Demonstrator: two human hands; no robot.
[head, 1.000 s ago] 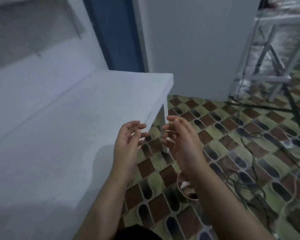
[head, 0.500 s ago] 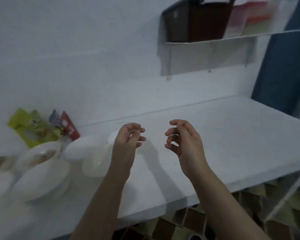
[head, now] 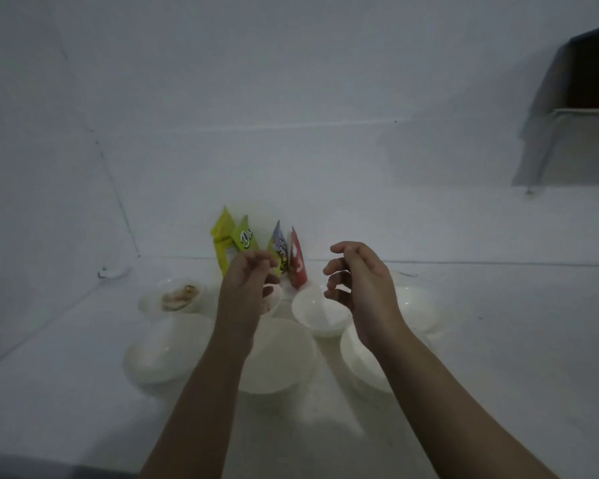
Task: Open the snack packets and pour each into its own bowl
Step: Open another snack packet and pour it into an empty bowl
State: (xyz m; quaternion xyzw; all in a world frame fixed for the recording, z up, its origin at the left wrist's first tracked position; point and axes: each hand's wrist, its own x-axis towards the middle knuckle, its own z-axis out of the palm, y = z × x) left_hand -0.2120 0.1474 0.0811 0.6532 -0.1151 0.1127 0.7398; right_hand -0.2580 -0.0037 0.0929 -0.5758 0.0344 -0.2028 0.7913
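Both hands hover above the white bowls on the counter [head: 498, 340], each grip released, fingers loosely curled and holding nothing: left hand [head: 246, 288], right hand [head: 360, 292]. The snack packets [head: 256, 247] stand against the wall behind the bowls. The far-left bowl [head: 173, 297] holds snacks; the middle bowl [head: 320, 314] looks unfilled.

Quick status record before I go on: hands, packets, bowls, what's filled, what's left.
left hand: raised, fingers loosely curled, holding nothing
right hand: raised, fingers loosely curled, holding nothing
packets: yellow-green packets and red packet stand against the wall, behind the bowls
filled: far-left bowl holds snacks
empty: small bowl between the hands, near-left bowl
surface: white counter
left to do: packets not yet picked up
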